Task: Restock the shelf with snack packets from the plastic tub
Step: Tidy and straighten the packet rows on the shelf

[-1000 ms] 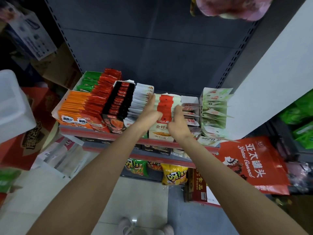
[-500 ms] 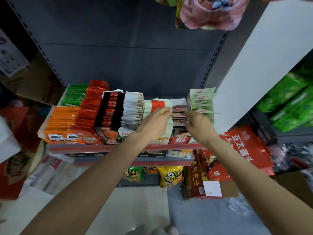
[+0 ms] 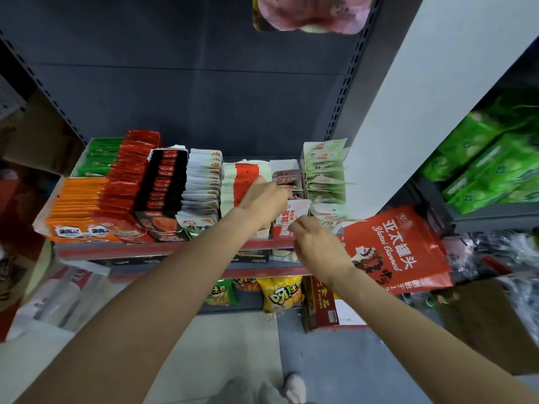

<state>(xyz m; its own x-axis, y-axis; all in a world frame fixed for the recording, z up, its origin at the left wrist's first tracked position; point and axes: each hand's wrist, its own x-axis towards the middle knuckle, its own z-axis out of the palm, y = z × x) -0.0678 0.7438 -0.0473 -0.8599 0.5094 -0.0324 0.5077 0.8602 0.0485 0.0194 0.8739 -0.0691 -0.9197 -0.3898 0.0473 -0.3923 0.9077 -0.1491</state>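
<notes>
The shelf [image 3: 151,249] has a red front edge and carries rows of snack packets in open boxes: orange [image 3: 76,204], red [image 3: 128,176], black-and-red [image 3: 164,182], white [image 3: 202,182], white-and-red [image 3: 243,176] and pale green [image 3: 323,173]. My left hand [image 3: 264,196] reaches over the white-and-red row, its fingers curled into the small red-and-white packets [image 3: 287,177] behind a white-and-red box flap [image 3: 293,214]. My right hand [image 3: 316,246] is just below that flap, its fingertips pinching the flap's lower edge. The plastic tub is out of view.
A red bag with white lettering [image 3: 396,252] hangs to the right of the shelf. Green packs [image 3: 490,161] fill the neighbouring rack at right. Yellow and green snack bags [image 3: 280,294] sit on the lower shelf. A pink bag [image 3: 309,13] hangs overhead. Cardboard boxes stand at left.
Both hands have moved right from the white-and-red row to the small red-and-white box. The right hand dropped to the box's front flap. The view shifted slightly.
</notes>
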